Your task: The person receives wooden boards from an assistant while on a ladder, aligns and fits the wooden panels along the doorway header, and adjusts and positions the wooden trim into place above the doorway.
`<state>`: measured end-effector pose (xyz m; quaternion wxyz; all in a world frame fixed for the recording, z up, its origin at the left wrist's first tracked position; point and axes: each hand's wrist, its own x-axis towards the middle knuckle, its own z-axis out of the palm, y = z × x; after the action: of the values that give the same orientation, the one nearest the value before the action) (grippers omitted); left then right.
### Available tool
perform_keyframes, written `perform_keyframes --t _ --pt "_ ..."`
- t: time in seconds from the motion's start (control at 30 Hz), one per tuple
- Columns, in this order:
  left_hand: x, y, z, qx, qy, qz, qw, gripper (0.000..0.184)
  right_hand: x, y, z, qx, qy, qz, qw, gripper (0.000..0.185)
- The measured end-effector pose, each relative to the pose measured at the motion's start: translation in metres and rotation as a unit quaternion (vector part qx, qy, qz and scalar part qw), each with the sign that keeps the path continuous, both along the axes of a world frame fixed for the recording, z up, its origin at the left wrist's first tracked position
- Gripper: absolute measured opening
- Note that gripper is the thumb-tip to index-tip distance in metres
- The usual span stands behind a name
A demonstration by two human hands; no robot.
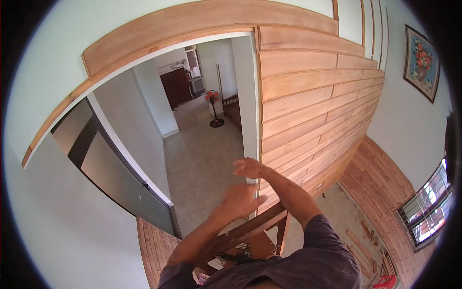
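My left hand (239,201) is raised in front of the doorway, slightly blurred, its thumb apart from the fingers. Just above and beyond it, my right hand (251,168) reaches left across the door jamb (246,96) with its fingers bent and apart. I see nothing held in either hand; whether the right one touches the jamb I cannot tell. To the right of the hands, wood planks (301,101) cover the wall in rows. A wooden trim board (207,17) runs above the opening. Below my hands is a dark wooden frame (255,224), with small tools on it, hard to make out.
Through the doorway stands a fan (212,101) on the tiled floor (202,154). A glass-panelled door (115,166) is at the left. Wood offcuts (361,250) and a red stool (385,282) lie lower right, near a barred window (428,207). A framed flower picture (421,62) hangs above.
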<state>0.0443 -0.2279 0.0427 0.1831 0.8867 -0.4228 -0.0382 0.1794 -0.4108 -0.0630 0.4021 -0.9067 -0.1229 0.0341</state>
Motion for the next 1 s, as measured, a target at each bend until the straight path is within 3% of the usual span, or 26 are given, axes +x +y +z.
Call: perform_keyframes --t 0.07,0.13,0.17,0.2,0.23,0.3,0.33,0.37,0.4,0.47,0.5,0.53,0.63,0.83,1.0 --pt "-0.016 0.021 0.059 -0.138 -0.083 -0.086 0.983 0.044 -0.006 -0.023 -0.030 -0.013 0.047 -0.005 0.999 0.063" --pt "-0.038 0.040 0.112 -0.216 -0.161 -0.123 0.955 0.042 0.018 -0.066 -0.109 -0.176 -0.087 -0.012 0.980 0.059" --pt "-0.056 0.049 0.123 -0.229 -0.159 -0.125 0.952 0.042 -0.016 -0.079 -0.104 -0.089 0.033 -0.036 0.995 0.059" --pt "-0.073 0.059 0.132 -0.333 -0.179 -0.146 0.914 0.044 -0.021 -0.076 -0.090 -0.071 0.222 -0.050 0.971 0.059" --pt "-0.088 0.069 0.136 -0.431 -0.199 -0.166 0.865 0.045 -0.026 -0.074 -0.078 -0.086 0.394 -0.070 0.912 0.058" --pt "-0.124 0.097 0.121 -0.537 -0.033 -0.152 0.829 0.050 -0.014 -0.080 -0.101 -0.079 0.381 -0.097 0.916 0.050" --pt "-0.145 0.122 0.102 -0.317 -0.022 -0.104 0.943 0.046 0.004 -0.077 -0.111 -0.226 0.346 -0.050 0.909 0.050" --pt "-0.149 0.134 0.092 -0.331 -0.048 -0.155 0.930 0.045 -0.009 -0.075 -0.099 -0.200 0.231 -0.053 0.951 0.049" --pt "-0.152 0.145 0.081 -0.343 -0.074 -0.205 0.914 0.044 -0.008 -0.060 -0.080 -0.172 0.227 -0.061 0.957 0.053" --pt "-0.156 0.133 0.071 -0.602 -0.104 -0.332 0.719 0.049 -0.021 -0.057 -0.076 -0.115 0.235 -0.086 0.961 0.063" --pt "-0.152 0.129 0.067 -0.634 -0.119 -0.370 0.668 0.049 -0.018 -0.057 -0.084 -0.076 0.226 -0.102 0.966 0.064" --pt "-0.150 0.126 0.066 -0.631 -0.129 -0.397 0.654 0.048 -0.017 -0.061 -0.086 -0.086 0.233 -0.104 0.963 0.065" --pt "-0.141 0.117 0.064 -0.606 -0.144 -0.463 0.631 0.048 -0.022 -0.052 -0.073 -0.263 0.256 -0.070 0.928 0.067" --pt "-0.130 0.109 0.058 -0.598 -0.158 -0.522 0.588 0.046 -0.017 -0.053 -0.080 -0.130 0.302 -0.120 0.937 0.067" --pt "-0.125 0.108 0.056 -0.595 -0.159 -0.541 0.573 0.045 -0.025 -0.049 -0.069 -0.150 0.291 -0.122 0.937 0.064"
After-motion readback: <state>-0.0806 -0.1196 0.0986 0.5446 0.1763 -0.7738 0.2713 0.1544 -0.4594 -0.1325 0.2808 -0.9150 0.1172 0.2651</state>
